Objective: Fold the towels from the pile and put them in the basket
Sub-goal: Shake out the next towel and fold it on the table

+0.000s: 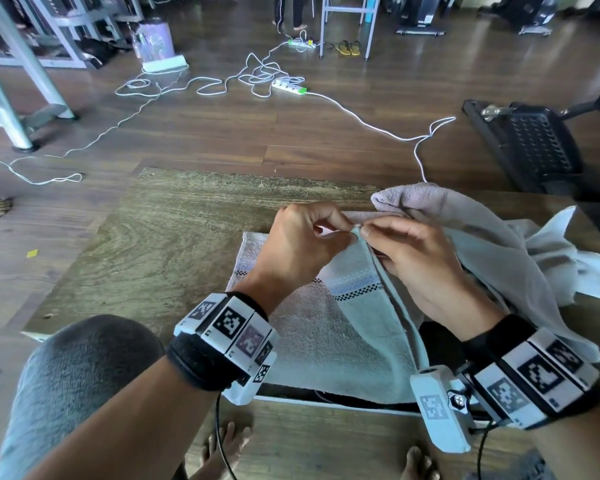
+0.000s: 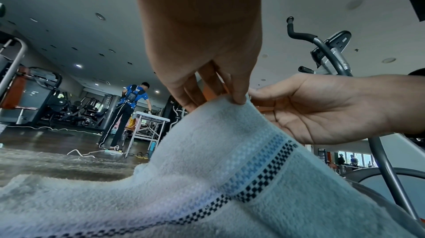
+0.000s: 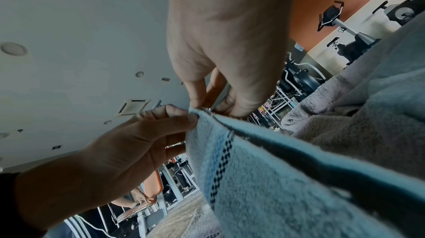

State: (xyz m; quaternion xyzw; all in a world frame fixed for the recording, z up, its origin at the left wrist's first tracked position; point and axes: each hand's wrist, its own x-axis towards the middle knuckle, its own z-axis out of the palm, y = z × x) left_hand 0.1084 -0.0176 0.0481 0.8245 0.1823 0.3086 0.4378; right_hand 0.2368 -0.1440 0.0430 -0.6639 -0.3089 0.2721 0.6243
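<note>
Two hands, left hand and right hand, pinch one pale blue towel's raised corner; its long axis runs toward the person.

Both wrists wear black straps carrying white blocks with black-and-white square markers; grey shorts, bare feet.

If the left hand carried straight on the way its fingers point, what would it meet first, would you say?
Most likely the right hand: the left hand points across at it, both pinching the same corner of the light blue towel, fingertips nearly touching.
</note>
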